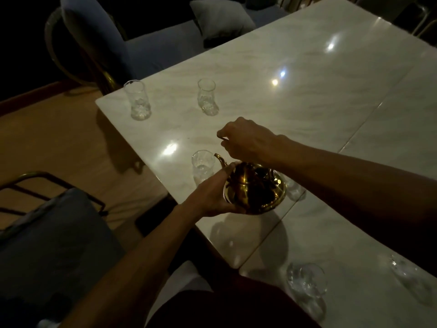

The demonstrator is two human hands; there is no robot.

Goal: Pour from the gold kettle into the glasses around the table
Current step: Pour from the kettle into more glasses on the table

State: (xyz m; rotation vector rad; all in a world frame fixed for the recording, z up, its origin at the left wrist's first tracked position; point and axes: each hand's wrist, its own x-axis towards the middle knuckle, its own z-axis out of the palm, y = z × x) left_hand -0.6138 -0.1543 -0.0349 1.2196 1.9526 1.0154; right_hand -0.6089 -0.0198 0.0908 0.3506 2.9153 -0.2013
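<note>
The gold kettle (255, 188) is held above the marble table (295, 95), its curved spout over the rim of a clear glass (203, 165). My left hand (212, 197) cups the kettle's body from the left. My right hand (246, 140) is above the kettle with fingers curled; what it grips is hidden. Another glass (294, 189) peeks out behind the kettle on the right. Two glasses (137, 100) (207, 97) stand near the far left corner. Two more glasses (306, 279) (410, 273) stand at the near end.
A blue padded chair with a gold frame (56, 221) stands at the near left. Another blue chair (99, 43) and a cushion (222, 20) lie beyond the far corner. The table's left edge runs diagonally beside the wooden floor (59, 143).
</note>
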